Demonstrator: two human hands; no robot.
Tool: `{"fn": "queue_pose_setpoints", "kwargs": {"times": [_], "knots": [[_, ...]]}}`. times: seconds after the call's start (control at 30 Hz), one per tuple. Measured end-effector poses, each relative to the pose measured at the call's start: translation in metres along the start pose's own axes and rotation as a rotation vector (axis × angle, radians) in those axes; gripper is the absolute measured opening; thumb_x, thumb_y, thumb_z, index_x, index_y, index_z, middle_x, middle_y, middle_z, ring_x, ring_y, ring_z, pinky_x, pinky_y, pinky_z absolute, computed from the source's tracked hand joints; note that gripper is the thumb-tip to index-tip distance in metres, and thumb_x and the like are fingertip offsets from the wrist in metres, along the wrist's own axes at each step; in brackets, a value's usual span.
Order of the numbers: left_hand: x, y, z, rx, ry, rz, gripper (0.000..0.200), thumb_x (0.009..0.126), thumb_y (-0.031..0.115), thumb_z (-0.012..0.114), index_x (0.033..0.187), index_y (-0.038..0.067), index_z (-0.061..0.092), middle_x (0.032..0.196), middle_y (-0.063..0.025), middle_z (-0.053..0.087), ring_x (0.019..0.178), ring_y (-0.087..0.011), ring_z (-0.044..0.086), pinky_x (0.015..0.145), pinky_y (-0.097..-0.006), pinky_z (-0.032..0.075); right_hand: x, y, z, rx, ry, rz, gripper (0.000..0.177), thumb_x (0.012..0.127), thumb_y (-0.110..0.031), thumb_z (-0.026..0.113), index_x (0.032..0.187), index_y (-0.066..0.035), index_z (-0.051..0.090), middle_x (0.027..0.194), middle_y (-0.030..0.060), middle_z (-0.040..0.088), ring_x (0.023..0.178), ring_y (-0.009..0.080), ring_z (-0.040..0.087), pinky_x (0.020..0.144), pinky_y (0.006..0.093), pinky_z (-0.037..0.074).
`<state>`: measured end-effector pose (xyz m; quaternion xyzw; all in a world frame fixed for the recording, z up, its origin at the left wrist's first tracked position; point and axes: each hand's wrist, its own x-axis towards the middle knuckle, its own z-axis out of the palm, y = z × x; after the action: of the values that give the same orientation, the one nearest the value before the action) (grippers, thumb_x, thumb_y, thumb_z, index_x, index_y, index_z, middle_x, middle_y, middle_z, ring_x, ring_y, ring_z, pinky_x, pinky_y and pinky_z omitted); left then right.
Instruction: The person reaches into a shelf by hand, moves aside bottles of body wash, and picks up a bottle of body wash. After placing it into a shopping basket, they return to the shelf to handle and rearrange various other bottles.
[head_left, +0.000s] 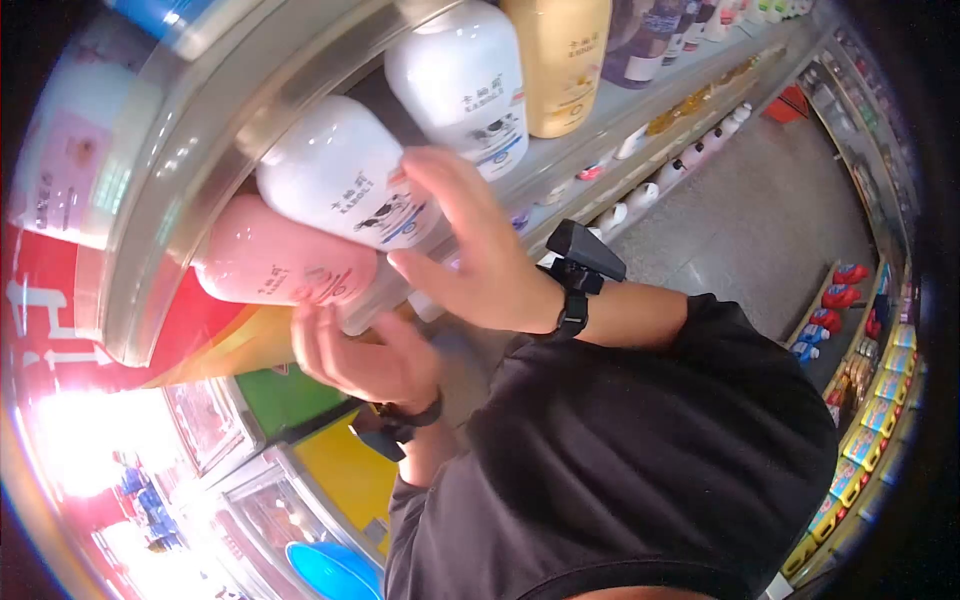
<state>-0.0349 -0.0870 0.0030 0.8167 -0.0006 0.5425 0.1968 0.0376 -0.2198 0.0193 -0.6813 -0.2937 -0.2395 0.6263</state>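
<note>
A white bottle (335, 180) with a cow picture on its label stands at the front of the shelf, tilted in this view. My right hand (490, 250) is at its lower end, with fingers stretched out and the index fingertip against its side. The thumb is apart, near the bottle's bottom corner. Beside it is a pink bottle (270, 255) of the same shape. My left hand (365, 360) is at the pink bottle's base, loosely bent, fingertips right at the edge and thumb apart. Both wrists wear black straps with a small device.
Another white bottle (462, 85) and a yellow bottle (562, 60) stand further along the shelf. A clear shelf guard (150, 230) curves round the left end. Lower shelves hold more bottles. A blue basin (335, 572) is at bottom left, and stocked shelves (870, 430) line the right.
</note>
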Motion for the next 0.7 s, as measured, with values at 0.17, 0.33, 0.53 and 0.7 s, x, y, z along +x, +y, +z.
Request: {"fn": "queue_pose_setpoints", "kwargs": {"times": [0.17, 0.33, 0.53, 0.7], "knots": [[0.001, 0.052, 0.036, -0.356, -0.292, 0.073, 0.070, 0.080, 0.007, 0.070, 0.142, -0.008, 0.041, 0.142, -0.0311, 0.045, 0.130, -0.0485, 0.047, 0.110, -0.0549, 0.037, -0.006, 0.019, -0.048, -0.124, 0.197, -0.018, 0.059, 0.084, -0.008, 0.071, 0.137, 0.002, 0.047, 0.137, 0.0165, 0.052, 0.131, 0.0289, 0.046, 0.111, 0.0403, 0.036], [0.002, 0.062, 0.069, -0.417, -0.455, -0.082, 0.085, 0.083, 0.011, 0.071, 0.152, -0.008, 0.023, 0.153, -0.0331, 0.031, 0.140, -0.0498, 0.034, 0.115, -0.0526, 0.030, -0.003, 0.031, -0.067, -0.147, 0.250, 0.154, 0.061, 0.085, -0.017, 0.071, 0.137, 0.002, 0.046, 0.133, 0.0239, 0.053, 0.125, 0.0376, 0.052, 0.106, 0.0415, 0.040], [-0.001, 0.072, 0.077, -0.479, -0.462, -0.177, 0.083, 0.087, 0.015, 0.068, 0.152, -0.009, 0.022, 0.152, -0.0336, 0.032, 0.139, -0.0487, 0.036, 0.115, -0.0512, 0.030, 0.004, 0.041, -0.066, 0.014, 0.270, 0.205, 0.061, 0.085, -0.021, 0.071, 0.135, 0.005, 0.047, 0.124, 0.0230, 0.057, 0.115, 0.0361, 0.056, 0.099, 0.0413, 0.043], [-0.001, 0.079, 0.074, -0.373, -0.404, -0.119, 0.066, 0.093, 0.003, 0.055, 0.150, -0.012, 0.025, 0.152, -0.0316, 0.035, 0.142, -0.0415, 0.037, 0.116, -0.0454, 0.032, 0.000, 0.038, -0.063, -0.015, 0.184, 0.233, 0.058, 0.092, -0.009, 0.068, 0.143, 0.003, 0.043, 0.139, 0.0173, 0.051, 0.128, 0.0253, 0.053, 0.109, 0.0393, 0.043]]}}
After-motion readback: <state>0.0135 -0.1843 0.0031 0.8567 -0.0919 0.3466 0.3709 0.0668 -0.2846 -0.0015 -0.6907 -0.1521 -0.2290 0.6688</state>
